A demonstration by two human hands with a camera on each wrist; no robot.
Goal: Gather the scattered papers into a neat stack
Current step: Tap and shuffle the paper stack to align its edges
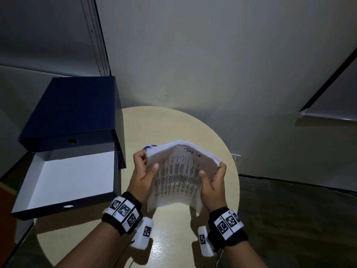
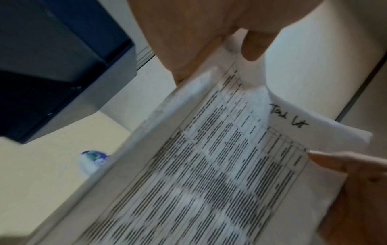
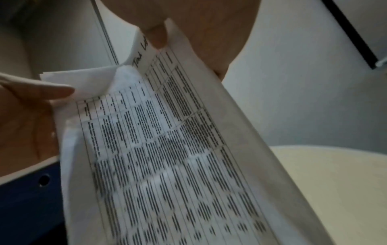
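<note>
A thick stack of printed papers (image 1: 179,176) is held upright above the round cream table (image 1: 173,238), its top sheet a table of text with a handwritten title. The stack bows toward me, sides curved inward. My left hand (image 1: 144,171) grips its left edge, thumb on the front sheet. My right hand (image 1: 213,180) grips the right edge the same way. In the left wrist view the papers (image 2: 220,165) fill the frame under my left hand (image 2: 209,49). The right wrist view shows the same sheets (image 3: 178,149) pinched by my right hand (image 3: 188,33).
A dark blue file box (image 1: 73,144) stands open at the table's left, its white inside showing. A small blue and white object (image 1: 149,147) lies on the table behind the stack, also visible as a small object (image 2: 93,157) in the left wrist view. Walls close behind.
</note>
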